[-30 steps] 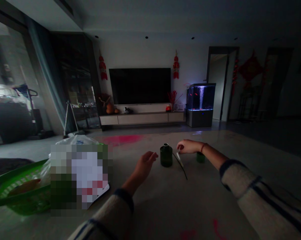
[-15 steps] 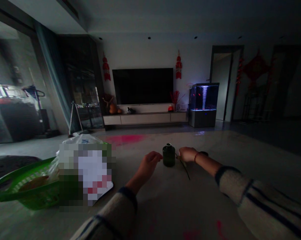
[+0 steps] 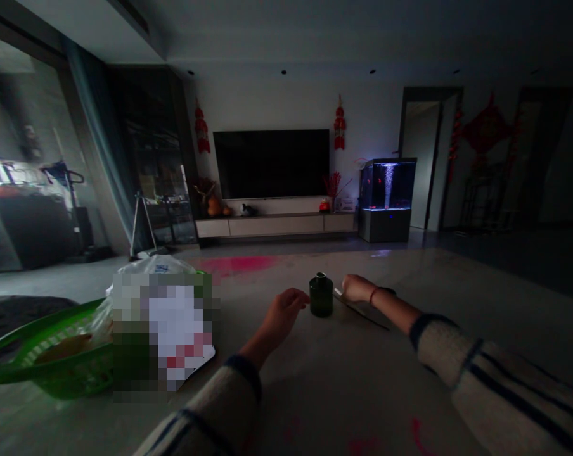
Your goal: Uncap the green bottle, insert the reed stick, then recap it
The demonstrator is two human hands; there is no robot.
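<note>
A dark green glass bottle [image 3: 321, 299] with a short narrow neck stands upright on the pale tabletop. Just left of it is my left hand [image 3: 284, 309], fingers loosely bent and not wrapped round it; the fingertips reach the bottle's side, and I cannot tell how firmly they touch. To the right of the bottle, my right hand [image 3: 357, 289] is closed in a pinch on a thin dark stem [image 3: 362, 313]. The stem slants down to the right below the hand, and its pale end lies close to the bottle. Something dark, partly hidden, sits behind my right wrist.
On the left of the table [image 3: 248, 405] stands a green plastic basket [image 3: 72, 373] with a clear plastic bag [image 3: 158, 263] in it. A blurred-out white item [image 3: 179, 323] leans there. Beyond are a television [image 3: 272, 164], a low cabinet [image 3: 277, 223] and a lit fish tank [image 3: 388, 187].
The stem has swung in my right hand: its lower end now points farther right, and its pale end shows beside the bottle. My left hand and the bottle have hardly moved.
</note>
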